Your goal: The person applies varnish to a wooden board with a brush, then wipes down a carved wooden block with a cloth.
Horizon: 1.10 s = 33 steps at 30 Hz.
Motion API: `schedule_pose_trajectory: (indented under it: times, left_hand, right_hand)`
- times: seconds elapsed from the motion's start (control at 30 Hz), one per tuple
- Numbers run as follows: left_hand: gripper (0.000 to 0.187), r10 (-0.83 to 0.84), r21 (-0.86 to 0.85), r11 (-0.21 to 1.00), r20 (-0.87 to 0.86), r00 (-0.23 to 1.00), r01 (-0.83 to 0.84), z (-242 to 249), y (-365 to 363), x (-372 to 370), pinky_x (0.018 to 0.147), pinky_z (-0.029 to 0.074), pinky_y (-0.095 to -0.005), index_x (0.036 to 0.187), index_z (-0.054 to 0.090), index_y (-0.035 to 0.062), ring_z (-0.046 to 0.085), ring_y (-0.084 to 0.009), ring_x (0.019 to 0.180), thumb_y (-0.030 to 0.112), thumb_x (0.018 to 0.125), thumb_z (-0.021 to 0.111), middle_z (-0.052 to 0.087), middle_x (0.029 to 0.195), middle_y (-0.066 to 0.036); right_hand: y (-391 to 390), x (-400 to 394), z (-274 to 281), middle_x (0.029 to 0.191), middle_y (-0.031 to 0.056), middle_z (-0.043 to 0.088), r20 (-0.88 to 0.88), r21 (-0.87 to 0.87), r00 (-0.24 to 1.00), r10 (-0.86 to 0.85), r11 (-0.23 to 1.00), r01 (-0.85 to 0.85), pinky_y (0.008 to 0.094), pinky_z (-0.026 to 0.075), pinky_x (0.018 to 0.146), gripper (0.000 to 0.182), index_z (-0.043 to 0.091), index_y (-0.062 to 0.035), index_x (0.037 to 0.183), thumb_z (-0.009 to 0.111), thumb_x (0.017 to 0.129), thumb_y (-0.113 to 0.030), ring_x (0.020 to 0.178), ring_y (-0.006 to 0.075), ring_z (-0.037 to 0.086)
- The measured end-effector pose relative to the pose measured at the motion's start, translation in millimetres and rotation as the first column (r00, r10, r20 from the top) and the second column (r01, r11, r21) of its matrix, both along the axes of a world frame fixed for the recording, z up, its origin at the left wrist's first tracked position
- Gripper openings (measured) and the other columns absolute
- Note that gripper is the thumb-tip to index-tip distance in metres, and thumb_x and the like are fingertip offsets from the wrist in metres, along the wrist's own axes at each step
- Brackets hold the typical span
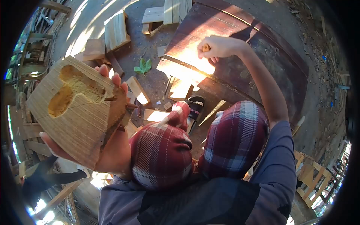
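Observation:
My left hand (114, 152) grips a thick wooden block (71, 125) from beneath and behind, fingertips curled over its far edge. Into the block's upper face a curved hollow (80, 88) is cut, with pale wood dust inside. One side of the block is rough, darker wood. Over a dark red wooden panel (270, 60), my right hand (223, 48) is closed in a fist. A small round wooden end (206, 47) shows in that fist, like the butt of a handle; the rest is hidden by the fingers.
Wooden blocks (115, 33) and offcuts (138, 91) lie on the ground ahead, near a green leafy sprig (142, 66). My knees in plaid cloth (161, 157) are in front of me. Slatted wood (315, 180) stands at the right, and a dark-clothed leg (41, 182) shows lower left.

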<state>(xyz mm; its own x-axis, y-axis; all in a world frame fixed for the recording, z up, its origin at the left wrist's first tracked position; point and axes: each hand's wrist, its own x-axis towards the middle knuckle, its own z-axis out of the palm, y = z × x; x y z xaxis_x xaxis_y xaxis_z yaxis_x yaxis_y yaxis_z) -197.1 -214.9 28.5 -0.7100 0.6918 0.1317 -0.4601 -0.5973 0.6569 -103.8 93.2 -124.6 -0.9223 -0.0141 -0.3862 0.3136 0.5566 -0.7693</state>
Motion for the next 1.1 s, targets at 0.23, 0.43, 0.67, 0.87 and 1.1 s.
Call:
schedule_pose_trajectory:
  times: [0.23,0.43,0.67,0.87,1.1]
  left_hand:
    - [0.091,0.043,-0.053,0.998,-0.042,0.998,-0.046,0,9,-1,0.102,0.033,-0.0597,0.145,0.019,0.0034,0.038,-0.0494,0.123,0.067,0.084,0.042,0.030,0.135,-0.038]
    - [0.091,0.089,-0.082,0.992,-0.093,0.992,-0.097,-5,7,4,0.102,0.032,-0.0597,0.144,0.019,0.0031,0.038,-0.0495,0.123,0.066,0.083,0.043,0.029,0.135,-0.038]
    - [0.091,0.142,-0.130,0.976,-0.219,0.965,-0.173,-7,16,3,0.103,0.031,-0.0598,0.144,0.019,0.0027,0.037,-0.0495,0.123,0.065,0.082,0.044,0.029,0.135,-0.038]
    - [0.092,0.146,-0.186,0.960,-0.307,0.941,-0.210,-12,28,11,0.103,0.030,-0.0598,0.144,0.019,0.0024,0.036,-0.0496,0.123,0.065,0.082,0.045,0.028,0.134,-0.038]
    - [0.092,0.192,-0.178,0.947,-0.349,0.917,-0.266,-4,25,17,0.104,0.029,-0.0598,0.144,0.019,0.0021,0.035,-0.0497,0.123,0.064,0.081,0.046,0.028,0.134,-0.038]
  right_hand:
    - [-31,-73,-61,0.068,0.0066,0.063,-0.609,-0.034,0.784,-0.118,0.992,0.123,0.0305,0.044,0.056,0.026,0.062,-0.0010,0.097,0.053,0.096,-0.025,0.057,0.0141,0.055]
    - [-28,-4,-76,0.066,0.0121,0.064,-0.407,-0.115,0.886,-0.222,0.975,0.191,0.0326,0.048,0.056,0.045,0.065,0.0036,0.087,0.052,0.095,-0.038,0.056,0.0194,0.061]
    - [9,80,-3,0.052,0.0008,0.055,0.001,0.133,0.964,-0.265,0.956,0.262,0.0236,0.041,0.044,0.047,0.064,-0.0048,0.068,0.053,0.093,-0.043,0.043,0.0076,0.051]
    - [-40,20,-63,0.065,0.0052,0.064,-0.657,-0.084,0.683,-0.319,0.931,0.355,0.0305,0.046,0.052,0.035,0.068,-0.0006,0.093,0.058,0.093,-0.034,0.056,0.0128,0.056]
    - [2,90,-22,0.058,0.0028,0.062,-0.025,0.076,0.946,-0.322,0.943,0.323,0.0236,0.047,0.048,0.044,0.068,-0.0047,0.074,0.055,0.091,-0.043,0.048,0.0098,0.059]
